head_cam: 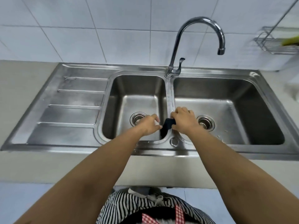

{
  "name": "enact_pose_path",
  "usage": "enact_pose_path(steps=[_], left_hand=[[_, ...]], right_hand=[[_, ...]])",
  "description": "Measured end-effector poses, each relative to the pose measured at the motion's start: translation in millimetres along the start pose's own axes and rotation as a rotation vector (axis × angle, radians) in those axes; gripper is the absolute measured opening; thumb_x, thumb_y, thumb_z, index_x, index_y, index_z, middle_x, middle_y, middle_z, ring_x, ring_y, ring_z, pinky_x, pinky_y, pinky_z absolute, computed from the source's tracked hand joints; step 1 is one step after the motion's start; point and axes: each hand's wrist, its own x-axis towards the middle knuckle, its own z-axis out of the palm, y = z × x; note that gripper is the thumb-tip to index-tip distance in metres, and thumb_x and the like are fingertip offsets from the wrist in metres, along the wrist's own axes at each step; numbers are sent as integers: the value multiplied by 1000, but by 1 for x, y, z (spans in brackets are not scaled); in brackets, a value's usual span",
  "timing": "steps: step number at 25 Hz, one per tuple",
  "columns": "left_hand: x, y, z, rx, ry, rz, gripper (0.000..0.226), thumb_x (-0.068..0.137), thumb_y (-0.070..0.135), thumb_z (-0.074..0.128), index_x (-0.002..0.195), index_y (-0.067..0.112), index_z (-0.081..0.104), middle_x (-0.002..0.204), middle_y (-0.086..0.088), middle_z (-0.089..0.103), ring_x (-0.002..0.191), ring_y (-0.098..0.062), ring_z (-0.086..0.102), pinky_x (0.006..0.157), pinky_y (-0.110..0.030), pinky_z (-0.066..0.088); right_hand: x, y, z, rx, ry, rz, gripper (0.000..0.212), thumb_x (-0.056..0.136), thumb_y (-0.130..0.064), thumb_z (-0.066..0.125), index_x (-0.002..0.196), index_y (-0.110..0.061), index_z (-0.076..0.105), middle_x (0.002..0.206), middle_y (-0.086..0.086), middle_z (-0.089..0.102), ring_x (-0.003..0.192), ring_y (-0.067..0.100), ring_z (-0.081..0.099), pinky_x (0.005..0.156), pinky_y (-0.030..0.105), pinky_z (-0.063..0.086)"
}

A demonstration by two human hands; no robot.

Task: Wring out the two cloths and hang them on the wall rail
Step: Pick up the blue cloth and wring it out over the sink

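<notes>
A dark cloth [166, 126] lies draped over the divider between the two basins of the steel sink [169, 97]. My right hand [183, 120] is closed on its upper end, on the right-basin side. My left hand [149, 126] hovers just left of the cloth over the left basin, fingers curled and apart, fingertips close to the fabric but holding nothing I can see. Only one cloth is in view. A thin metal rod [281, 18] runs diagonally at the top right; no rail is clearly visible.
A curved chrome tap [199, 23] rises behind the divider, its spout over the right basin, no water running. A ribbed draining board [72, 102] lies at the left. A wire rack [275, 44] with something yellow-green hangs on the tiled wall at the right.
</notes>
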Motion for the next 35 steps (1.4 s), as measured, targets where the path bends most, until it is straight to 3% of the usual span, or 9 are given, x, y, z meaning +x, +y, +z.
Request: enact_pose_path(steps=[7,11,17,20,23,25,27,30,35], left_hand=[[11,10,-15,45,77,59,61,83,37,69,138,26,44,129,-12,51,116,-29,52,101,-39,42],[19,12,-49,-177,239,128,41,82,33,70,119,17,59,121,-8,60,115,-23,56,100,-41,44],[-5,12,-101,-618,295,176,24,91,34,62,93,11,54,73,-6,55,58,-24,52,47,-31,46],[-13,12,-115,-910,216,146,33,91,42,57,96,10,51,79,-9,54,66,-22,54,58,-36,51],[-8,17,-125,-1300,215,75,52,82,36,64,114,-3,57,97,-20,61,84,-32,62,82,-56,53],[-6,16,-130,-1406,228,47,46,84,32,61,116,-1,61,105,-20,61,92,-30,62,88,-47,52],[-5,15,-134,-1460,155,15,42,87,33,58,115,3,62,107,-20,63,96,-31,63,94,-44,51],[-7,20,-141,-1510,98,-73,37,91,40,56,92,4,62,86,-14,65,84,-28,64,86,-39,54],[0,3,-149,-1211,85,-118,36,95,42,49,98,9,63,96,-9,67,95,-23,61,91,-36,47]], right_hand=[[17,-7,-39,398,62,-47,23,87,-25,58,107,-14,59,106,9,65,101,31,57,79,35,40],[36,-15,-88,541,81,-39,19,84,-18,60,103,-18,63,91,-1,62,94,25,61,80,35,49],[60,-40,-120,894,221,52,18,79,-20,71,85,-22,53,86,3,67,82,23,65,76,35,53],[66,-59,-131,1069,247,58,24,75,-25,76,71,-24,52,78,5,68,79,25,68,76,41,56],[67,-72,-136,1109,268,-11,24,80,-28,74,68,-19,55,68,-4,60,68,12,58,69,25,46],[67,-83,-132,1269,283,59,27,86,-40,66,77,-16,61,76,-5,64,78,10,61,81,27,48],[65,-95,-123,1525,102,141,47,89,-59,52,101,-15,65,97,0,72,97,15,67,96,36,49],[57,-112,-102,1721,-369,156,67,77,-72,53,116,-18,61,102,11,72,92,29,70,76,40,59],[62,-110,-95,1665,-538,191,20,87,-26,68,90,-13,53,65,1,56,46,8,48,35,15,34]])
